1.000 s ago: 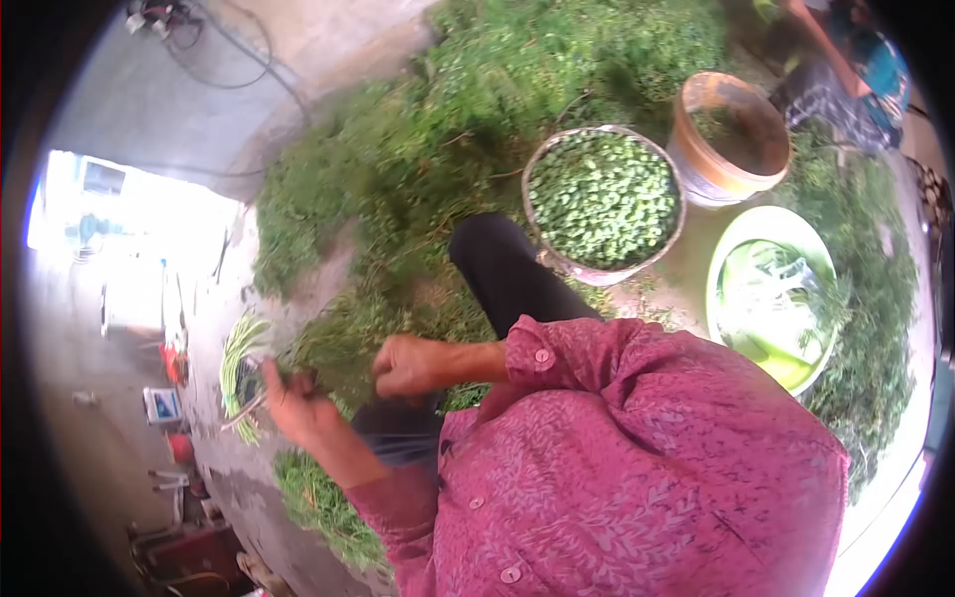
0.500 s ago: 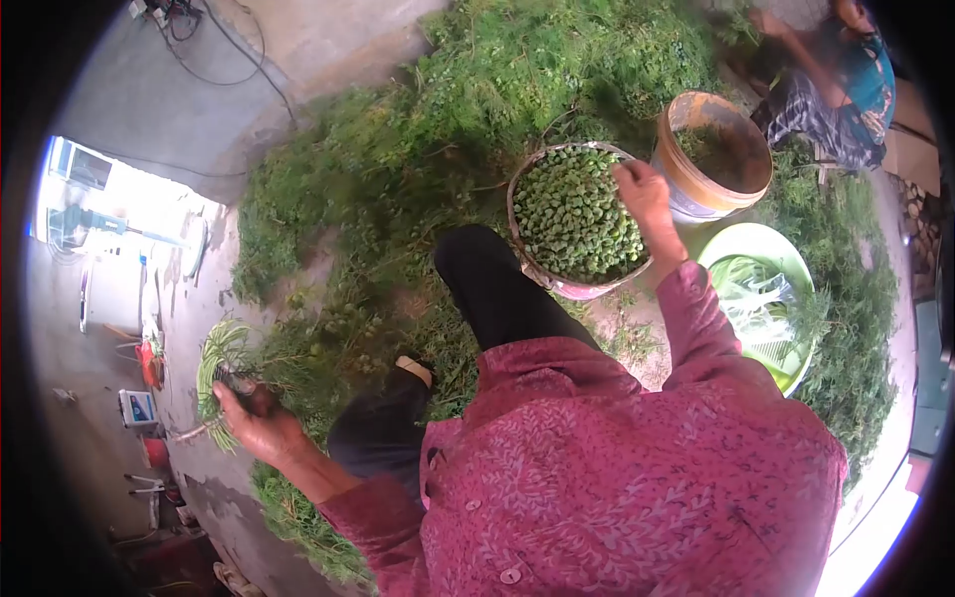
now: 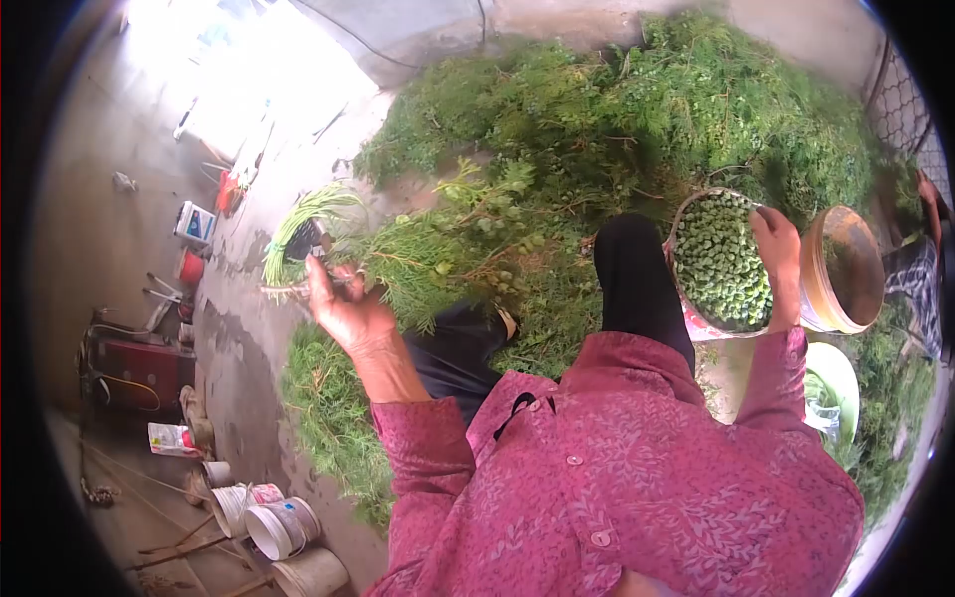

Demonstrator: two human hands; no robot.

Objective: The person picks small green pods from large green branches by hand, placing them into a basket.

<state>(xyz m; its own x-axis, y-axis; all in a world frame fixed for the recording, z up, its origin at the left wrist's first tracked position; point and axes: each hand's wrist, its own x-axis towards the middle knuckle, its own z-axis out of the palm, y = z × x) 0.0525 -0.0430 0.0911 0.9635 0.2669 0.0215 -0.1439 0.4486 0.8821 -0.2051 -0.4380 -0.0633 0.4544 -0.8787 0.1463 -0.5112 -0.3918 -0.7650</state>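
Note:
My left hand, at the left, is closed round the woody stem of a leafy green branch. The branch's feathery sprays stretch right, towards my knees. Just beyond this hand lies a bundle of long green stalks on the floor. My right hand is at the right side of a bucket that is full of small green cones. Its fingers are bent together over the cones by the rim; whatever they hold is hidden.
Cut green branches are heaped along the wall and around my legs. A tan bucket and a pale green basin stand at right. A person's arm shows at the right edge. White buckets lie lower left.
The view has swung left, so everything appears further right. My left hand has turned and lifted the branch, whose sprays show more plainly. My right hand stays at the bucket of cones.

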